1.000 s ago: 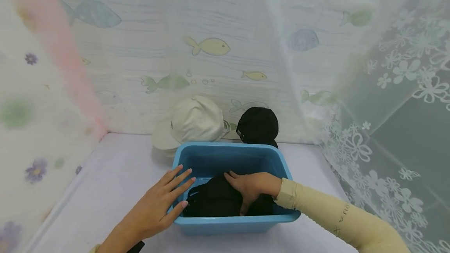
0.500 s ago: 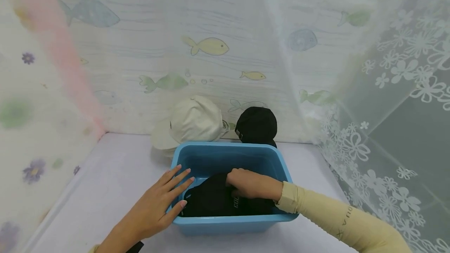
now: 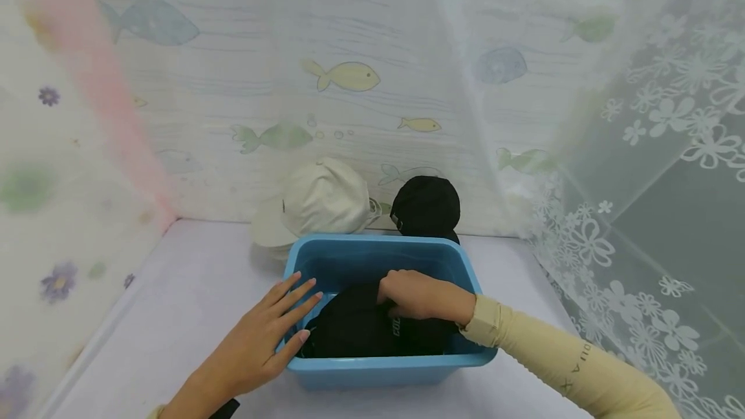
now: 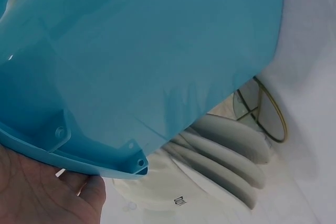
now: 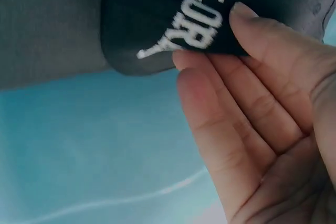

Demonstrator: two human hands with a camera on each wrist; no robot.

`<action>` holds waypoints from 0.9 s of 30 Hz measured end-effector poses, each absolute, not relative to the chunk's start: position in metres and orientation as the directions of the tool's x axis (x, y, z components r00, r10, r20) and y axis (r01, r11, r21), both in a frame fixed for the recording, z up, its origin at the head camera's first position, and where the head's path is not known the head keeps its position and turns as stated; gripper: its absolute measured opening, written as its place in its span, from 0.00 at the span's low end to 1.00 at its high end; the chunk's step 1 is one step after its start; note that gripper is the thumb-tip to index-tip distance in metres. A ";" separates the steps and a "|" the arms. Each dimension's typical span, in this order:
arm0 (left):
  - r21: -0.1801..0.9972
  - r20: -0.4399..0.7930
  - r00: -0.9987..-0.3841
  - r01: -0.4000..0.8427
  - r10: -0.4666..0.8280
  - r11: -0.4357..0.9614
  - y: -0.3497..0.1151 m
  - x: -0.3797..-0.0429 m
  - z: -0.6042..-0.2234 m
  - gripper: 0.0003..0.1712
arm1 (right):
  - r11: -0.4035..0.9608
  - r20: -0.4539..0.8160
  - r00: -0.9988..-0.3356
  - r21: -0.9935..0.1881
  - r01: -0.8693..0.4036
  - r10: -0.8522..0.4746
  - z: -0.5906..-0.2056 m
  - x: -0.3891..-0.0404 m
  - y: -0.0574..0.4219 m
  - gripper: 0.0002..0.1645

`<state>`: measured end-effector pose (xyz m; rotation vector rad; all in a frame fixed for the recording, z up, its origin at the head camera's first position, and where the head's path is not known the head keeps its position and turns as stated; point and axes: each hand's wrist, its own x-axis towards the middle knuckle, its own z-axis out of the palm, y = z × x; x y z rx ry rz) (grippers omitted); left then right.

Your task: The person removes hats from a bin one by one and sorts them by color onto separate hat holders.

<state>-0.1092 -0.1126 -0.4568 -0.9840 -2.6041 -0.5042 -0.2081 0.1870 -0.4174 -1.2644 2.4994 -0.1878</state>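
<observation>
A blue plastic bin stands on the white-covered table. Inside it lies a black cap with white lettering on its front. My right hand reaches into the bin and pinches the cap near that lettering. In the right wrist view the thumb presses on one side of the black fabric, with fingertips at its lower edge. At the bin's left rim rests my left hand, fingers extended and spread. The left wrist view shows its palm below the rim's underside.
Behind the bin sit cream-white caps, their brims stacked in the left wrist view. Another black cap stands to their right against a fish-printed curtain. A gold wire loop shows beside the white brims.
My right hand has gone from lying spread over the black cap to pinching it, uncovering the white lettering. The cap has shifted slightly. The left hand stays at the rim.
</observation>
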 end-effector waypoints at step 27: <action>0.201 0.393 -0.704 0.694 0.592 0.691 -0.114 -0.113 -0.455 0.30 | 0.465 -0.273 -0.376 -0.480 -0.744 -0.885 -0.455 -0.213 0.147 0.39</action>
